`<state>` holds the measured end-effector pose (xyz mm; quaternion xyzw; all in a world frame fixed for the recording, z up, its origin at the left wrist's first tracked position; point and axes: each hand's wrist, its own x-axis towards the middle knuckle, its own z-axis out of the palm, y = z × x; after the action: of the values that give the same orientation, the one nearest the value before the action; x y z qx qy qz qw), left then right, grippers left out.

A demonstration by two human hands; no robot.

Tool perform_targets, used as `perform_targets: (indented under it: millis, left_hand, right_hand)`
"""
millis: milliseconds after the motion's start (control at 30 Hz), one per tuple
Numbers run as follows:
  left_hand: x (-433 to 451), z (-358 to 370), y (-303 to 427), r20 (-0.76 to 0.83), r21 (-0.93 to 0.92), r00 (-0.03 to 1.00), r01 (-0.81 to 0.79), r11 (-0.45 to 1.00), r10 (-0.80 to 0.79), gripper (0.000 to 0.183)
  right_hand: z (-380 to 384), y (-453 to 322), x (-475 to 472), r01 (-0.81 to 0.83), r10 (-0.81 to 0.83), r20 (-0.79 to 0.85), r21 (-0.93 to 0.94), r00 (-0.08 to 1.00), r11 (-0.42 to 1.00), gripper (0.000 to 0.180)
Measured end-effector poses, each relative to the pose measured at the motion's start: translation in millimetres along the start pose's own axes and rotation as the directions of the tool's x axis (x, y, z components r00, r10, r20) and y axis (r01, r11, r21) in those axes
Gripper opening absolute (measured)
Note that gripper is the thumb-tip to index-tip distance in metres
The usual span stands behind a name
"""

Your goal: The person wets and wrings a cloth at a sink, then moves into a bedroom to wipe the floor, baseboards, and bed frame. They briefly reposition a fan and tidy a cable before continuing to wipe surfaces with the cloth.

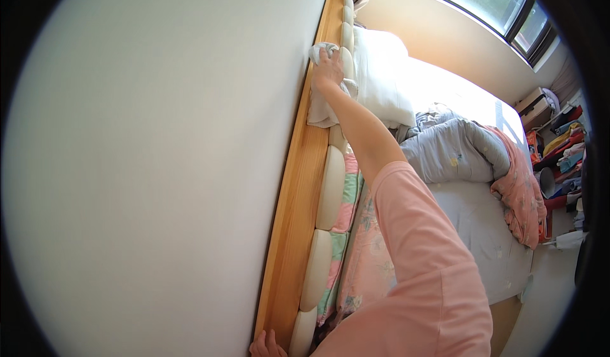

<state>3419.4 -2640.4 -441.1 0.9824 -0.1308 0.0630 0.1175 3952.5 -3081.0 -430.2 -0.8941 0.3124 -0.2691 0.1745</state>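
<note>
My right hand reaches far along the wooden headboard ledge, pressing and gripping a bunched pale cloth. Part of the cloth sticks out past the fingertips, and the rest hangs back under the wrist along the ledge and over its padded edge. At the bottom of the view, my left hand rests on the near end of the same ledge with only its fingers showing. Cream cushioned pads line the bed side of the headboard.
A plain wall runs along the ledge. On the bed lie a white pillow, a grey quilt, a pink floral cover and a pink-and-green striped cloth. Clothes are piled beyond, and a window is at upper right.
</note>
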Motion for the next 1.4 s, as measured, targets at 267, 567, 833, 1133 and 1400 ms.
perform_targets:
  millis: [267,567,833,1133,1400]
  left_hand:
    - [22.7,2.8,-9.0,-0.001,0.192,0.999,0.052,0.98,-0.053,0.025]
    - [33.3,17.8,-15.3,-0.029,0.311,0.999,0.028,0.95,-0.02,0.025]
    - [21.6,22.8,-13.5,-0.083,0.332,0.996,0.055,0.942,-0.028,0.025]
    - [1.3,31.5,-18.4,-0.145,0.336,0.989,0.074,0.939,-0.026,0.025]
    - [-11.3,26.2,-16.1,-0.064,0.281,0.993,0.116,0.953,-0.102,0.026]
  right_hand:
    - [61.6,31.4,104.8,0.145,-0.131,0.107,-0.133,0.986,0.981,0.043]
    - [68.5,47.3,141.7,0.321,-0.298,0.354,-0.006,0.887,0.947,0.046]
    - [34.0,38.8,94.8,0.358,-0.373,0.363,0.11,0.854,0.927,0.044]
    - [15.3,38.8,38.5,0.411,-0.432,0.337,0.135,0.837,0.901,0.037]
    - [-4.5,33.5,-10.1,0.492,-0.509,0.298,0.136,0.807,0.86,0.032]
